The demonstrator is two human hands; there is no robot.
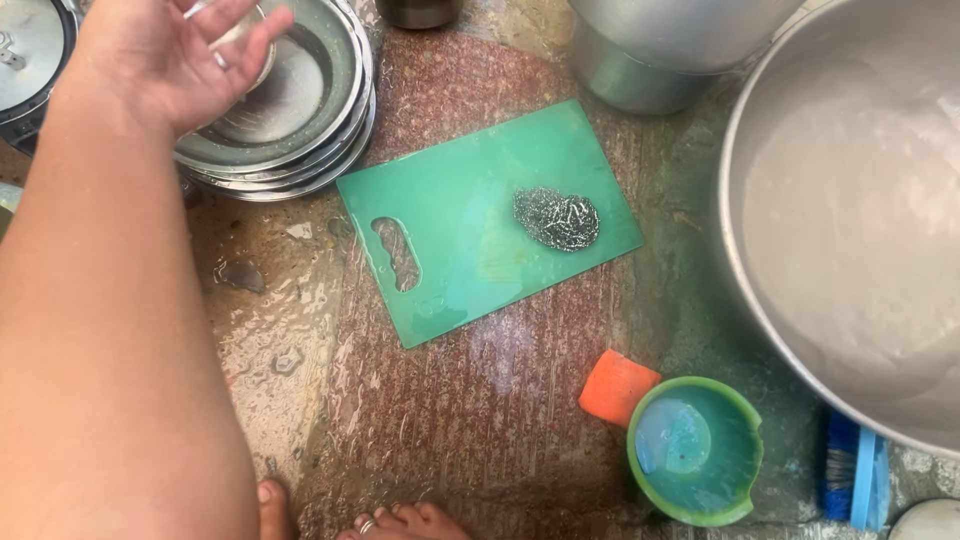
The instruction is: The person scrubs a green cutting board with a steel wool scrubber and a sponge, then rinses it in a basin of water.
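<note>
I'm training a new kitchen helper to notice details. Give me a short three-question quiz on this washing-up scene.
1. True or false: the steel scrubber lies on the green cutting board.
2. What does the left hand reach over? A) stack of steel plates B) green bowl C) blue brush
3. What colour is the sponge beside the green bowl?

Key: 1 true; 2 A; 3 orange.

Wet, reddish-brown speckled stone floor [480, 400], glistening with puddles under bright daylight, greyer toward the right.
</note>
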